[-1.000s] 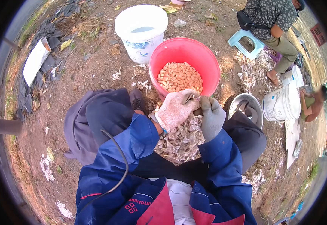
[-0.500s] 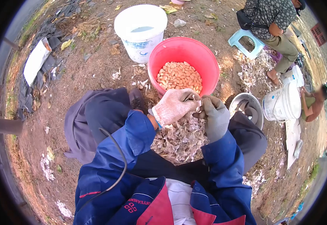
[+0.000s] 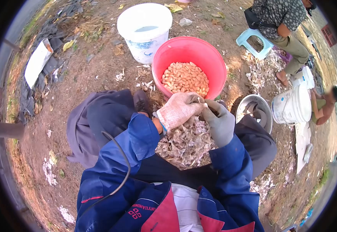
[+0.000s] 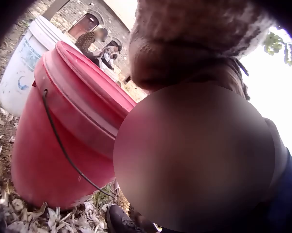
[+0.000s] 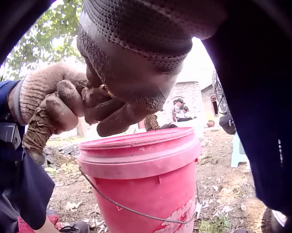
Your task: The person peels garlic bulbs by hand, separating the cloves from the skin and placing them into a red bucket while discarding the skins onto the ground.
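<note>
Both gloved hands meet over the near rim of a red bucket (image 3: 159, 58) that holds many tan, peeled garlic cloves (image 3: 184, 77). My left hand (image 3: 179, 111), in a whitish knit glove, pinches a small pale garlic clove (image 3: 205, 104) between thumb and fingers. The right hand (image 3: 219, 123), in a grey coated glove, has its fingertips curled against the same clove, mostly covering it. In the right wrist view a yellowish bit of the clove (image 5: 105, 88) shows between the fingertips. Below the hands lies a heap of papery garlic skins (image 3: 186, 145) between the legs.
Behind the red bucket stands a white bucket (image 3: 145, 38) with a lid. A metal bowl (image 3: 247, 99) sits by the right knee, near more white buckets (image 3: 290, 106). Further right, one person sits by a blue stool (image 3: 249, 46); another crouches near the edge.
The right hand has shifted slightly right and turned, its fingers moving against the left fingertips. A pale clove end now shows between the hands. The left hand stays nearly in place.
</note>
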{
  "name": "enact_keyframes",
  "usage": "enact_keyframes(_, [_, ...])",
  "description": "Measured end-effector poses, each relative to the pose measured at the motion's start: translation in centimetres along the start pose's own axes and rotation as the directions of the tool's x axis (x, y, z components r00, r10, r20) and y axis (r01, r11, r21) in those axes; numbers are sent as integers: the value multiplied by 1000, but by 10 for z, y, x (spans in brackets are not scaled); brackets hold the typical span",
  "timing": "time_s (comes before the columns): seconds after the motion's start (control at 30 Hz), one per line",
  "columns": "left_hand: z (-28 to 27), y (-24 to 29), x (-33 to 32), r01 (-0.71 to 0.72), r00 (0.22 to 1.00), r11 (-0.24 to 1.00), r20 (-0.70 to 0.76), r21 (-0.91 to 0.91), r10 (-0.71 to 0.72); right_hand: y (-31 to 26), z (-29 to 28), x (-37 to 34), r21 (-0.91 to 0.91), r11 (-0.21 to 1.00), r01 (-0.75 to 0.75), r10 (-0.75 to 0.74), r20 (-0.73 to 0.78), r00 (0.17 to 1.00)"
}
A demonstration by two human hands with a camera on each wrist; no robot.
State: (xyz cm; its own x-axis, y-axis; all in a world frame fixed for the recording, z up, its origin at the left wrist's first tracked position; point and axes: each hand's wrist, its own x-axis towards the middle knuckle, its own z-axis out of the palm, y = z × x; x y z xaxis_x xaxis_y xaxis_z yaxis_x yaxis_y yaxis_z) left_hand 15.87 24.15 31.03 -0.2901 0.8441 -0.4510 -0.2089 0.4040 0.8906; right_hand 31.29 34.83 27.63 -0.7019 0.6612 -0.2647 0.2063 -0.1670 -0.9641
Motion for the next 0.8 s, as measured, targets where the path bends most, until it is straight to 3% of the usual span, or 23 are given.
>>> enact_keyframes(0.03, [0,-3,1,-22,1000,1000,3,11,22,1,-1,0,-1,1000,-1,1,-4,1000])
enact_keyframes(0.1, [0,-2,1,-45,999,999,7,23,44,3,-1,1,186,982,-36,35,6,999])
enact_keyframes(0.3, [0,-13,5,-126,991,991,51,40,124,25,-4,9,281,960,3,8,-40,999])
enact_keyframes(0.37, [1,-12,6,-98,995,983,49,155,92,20,0,6,207,978,17,-3,-67,998])
enact_keyframes(0.4, [2,-15,7,-178,984,962,17,207,178,17,2,6,135,991,25,-13,-92,996])
enact_keyframes(0.53, [2,-16,6,-148,989,962,16,229,148,19,4,8,156,987,26,-8,-118,993])
enact_keyframes(0.63, [4,-23,9,-253,962,887,2,386,274,26,0,13,156,988,20,14,-212,977])
enact_keyframes(0.7, [5,-25,9,-369,922,835,47,407,384,30,-3,18,313,950,-2,89,-263,961])
enact_keyframes(0.8, [8,-18,4,-312,947,872,48,378,318,31,-3,20,411,912,-5,121,-256,959])
